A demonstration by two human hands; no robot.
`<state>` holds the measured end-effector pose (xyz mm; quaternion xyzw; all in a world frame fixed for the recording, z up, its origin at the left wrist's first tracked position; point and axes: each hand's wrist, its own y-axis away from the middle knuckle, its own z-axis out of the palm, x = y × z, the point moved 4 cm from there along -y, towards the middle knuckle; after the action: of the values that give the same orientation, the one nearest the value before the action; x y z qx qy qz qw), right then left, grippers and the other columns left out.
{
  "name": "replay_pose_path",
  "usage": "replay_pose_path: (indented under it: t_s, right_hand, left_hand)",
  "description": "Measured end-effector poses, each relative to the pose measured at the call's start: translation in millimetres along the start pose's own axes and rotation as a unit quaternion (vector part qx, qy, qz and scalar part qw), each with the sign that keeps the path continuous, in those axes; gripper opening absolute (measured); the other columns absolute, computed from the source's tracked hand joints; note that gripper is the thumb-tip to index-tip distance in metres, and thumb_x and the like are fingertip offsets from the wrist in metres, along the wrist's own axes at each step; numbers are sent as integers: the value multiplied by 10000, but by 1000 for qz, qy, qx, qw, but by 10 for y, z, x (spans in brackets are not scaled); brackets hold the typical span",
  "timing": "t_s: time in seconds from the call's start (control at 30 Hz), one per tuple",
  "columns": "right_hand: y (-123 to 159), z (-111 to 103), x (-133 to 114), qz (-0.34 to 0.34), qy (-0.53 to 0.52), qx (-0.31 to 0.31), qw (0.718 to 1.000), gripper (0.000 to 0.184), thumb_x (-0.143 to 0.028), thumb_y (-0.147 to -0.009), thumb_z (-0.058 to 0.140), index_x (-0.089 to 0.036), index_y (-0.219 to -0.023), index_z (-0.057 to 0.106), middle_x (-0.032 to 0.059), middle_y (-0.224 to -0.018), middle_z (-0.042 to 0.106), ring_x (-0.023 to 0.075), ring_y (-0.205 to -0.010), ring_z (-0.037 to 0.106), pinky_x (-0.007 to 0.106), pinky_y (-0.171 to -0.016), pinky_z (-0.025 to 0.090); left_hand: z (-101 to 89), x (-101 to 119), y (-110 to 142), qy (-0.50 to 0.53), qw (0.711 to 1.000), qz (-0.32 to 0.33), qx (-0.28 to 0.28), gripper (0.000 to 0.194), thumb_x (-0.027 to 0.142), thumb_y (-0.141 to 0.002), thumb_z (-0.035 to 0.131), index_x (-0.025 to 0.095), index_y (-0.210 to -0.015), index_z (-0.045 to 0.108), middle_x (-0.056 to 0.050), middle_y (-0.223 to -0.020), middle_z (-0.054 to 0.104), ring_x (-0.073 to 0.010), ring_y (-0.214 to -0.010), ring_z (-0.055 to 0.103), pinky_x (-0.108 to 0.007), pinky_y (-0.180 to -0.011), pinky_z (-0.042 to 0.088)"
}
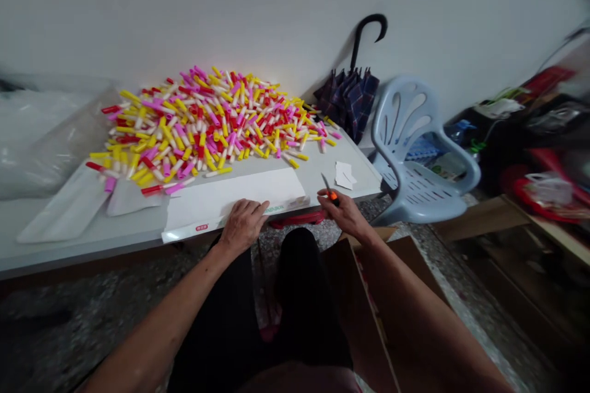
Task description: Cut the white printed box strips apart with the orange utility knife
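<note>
My left hand [243, 225] lies flat on a long white card strip [230, 199] with printing along its near edge, holding nothing. My right hand [346, 216] grips a small orange-handled cutter [330, 196] with its thin metal blade pointing away from me, close to the strip's right end. Beyond the strip, a wide heap of plastic tubes [207, 126] in yellow, pink, red and white covers much of the grey table [124, 238]. Several small white paper scraps [345, 175] lie to the right, past the cutter's tip.
A white plastic bag [50, 141] lies at the table's left end. A folded plaid umbrella [353, 89] leans on the wall behind a pale blue chair [415, 153]. An open cardboard box [369, 295] stands under my right arm, with cluttered shelves at right.
</note>
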<state>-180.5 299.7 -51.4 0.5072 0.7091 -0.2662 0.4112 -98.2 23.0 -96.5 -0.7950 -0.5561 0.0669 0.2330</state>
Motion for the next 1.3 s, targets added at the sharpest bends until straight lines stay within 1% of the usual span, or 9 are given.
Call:
replay_pose_path:
  t_s: [0.1, 0.2, 0.37, 0.47, 0.53, 0.7, 0.87, 1.13, 1.3]
  right_hand:
    - [175, -195, 279, 109, -133, -12, 985, 422, -606, -878, 711, -237, -1024, 567, -36, -715, 596, 138, -568, 539, 252, -517, 443]
    - [348, -295, 541, 178, -237, -34, 954, 369, -508, -827, 776, -244, -974, 565, -33, -723, 613, 127, -560, 537, 231, -484, 432]
    - [472, -211, 678, 167, -259, -117, 944, 393, -589, -906, 699, -213, -995, 630, 19, -814, 693, 146, -622, 619, 250, -525, 483]
    - [446, -118, 677, 159, -268, -119, 943, 455, -665, -904, 679, -230, -999, 588, -5, -805, 679, 155, -654, 643, 249, -535, 494]
    - [411, -70, 684, 162, -271, -120, 941, 494, -724, -913, 623, -242, -993, 550, -24, -771, 656, 162, -619, 643, 256, -508, 491]
    - [303, -41, 670, 121, -216, -138, 959, 494, -706, -915, 632, -218, -926, 556, -36, -791, 621, 139, -615, 642, 239, -525, 518]
    - [195, -2, 652, 125, -144, -152, 970, 458, -648, -974, 575, -198, -889, 574, -23, -734, 620, 131, -557, 633, 216, -472, 478]
    - [74, 58, 564, 104, -65, -165, 979, 452, -598, -997, 546, -194, -796, 574, -30, -600, 569, 156, -511, 629, 223, -422, 396]
    - [-34, 11, 517, 73, 33, -146, 986, 466, -569, -1017, 509, -197, -745, 573, -26, -607, 556, 144, -518, 608, 238, -501, 404]
  left_hand:
    - [-11, -96, -15, 33, 998, 44, -8, 315, 259, -1064, 477, 175, -1311, 653, -101, -1056, 722, -264, -1005, 623, -447, -972, 489]
    - [-74, -190, -13, 58, 996, 61, -36, 273, 236, -1042, 512, 175, -1244, 686, -90, -1024, 730, -262, -988, 638, -437, -936, 502]
    - [-128, -58, -192, 48, 994, -2, -95, 309, 236, -982, 611, 169, -1275, 685, -102, -1122, 745, -296, -1056, 667, -453, -958, 500]
    - [-29, 187, -416, 38, 991, -5, -126, 402, 359, -1007, 613, 172, -1361, 650, -125, -1201, 732, -315, -1108, 656, -455, -943, 500]
    - [77, 321, -567, 34, 991, 14, -130, 352, 414, -1040, 560, 184, -1269, 697, -122, -1170, 738, -305, -1098, 646, -437, -915, 492]
    - [286, 380, -740, 38, 993, 55, -93, 393, 420, -1095, 444, 202, -963, 743, -78, -976, 733, -241, -963, 619, -384, -845, 444]
    - [308, 359, -684, 25, 995, 80, -53, 338, 398, -1099, 453, 201, -1063, 726, -60, -1008, 734, -228, -960, 599, -384, -855, 434]
    - [366, 338, -791, 11, 995, 72, -70, 331, 431, -1064, 524, 186, -956, 719, -97, -971, 737, -257, -966, 630, -416, -855, 465]
    - [383, 326, -909, 1, 991, 101, -93, 419, 423, -1069, 493, 203, -1398, 631, -107, -1128, 736, -276, -1039, 635, -425, -896, 478]
